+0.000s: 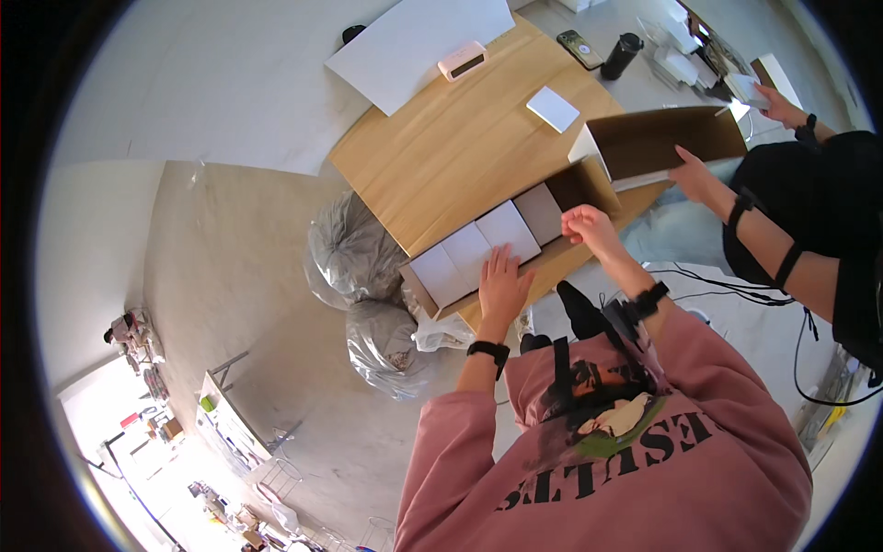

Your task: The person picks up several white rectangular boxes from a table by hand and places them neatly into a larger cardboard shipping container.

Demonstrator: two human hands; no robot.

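A long brown carton (418,293) stands along the near edge of the wooden table, holding a row of white boxes (508,230). My left hand (503,283) lies on the white boxes, fingers stretched out over the carton's near side. At the carton's right part, beside its brown inside, my right hand (593,230) is closed with curled fingers. Whether it grips anything is hidden. A second carton (667,143) stands to the right, its brown inside showing. A co-worker's hand (699,175) touches that carton, while their other hand (780,109) holds a small white box (746,90).
On the wooden table (414,184) lie a flat white box (553,109) and a pink device (462,62). A phone (579,50) and a black bottle (623,56) are at the far right. Grey plastic bags (354,253) sit left of the table. Black cables (727,290) run by the co-worker.
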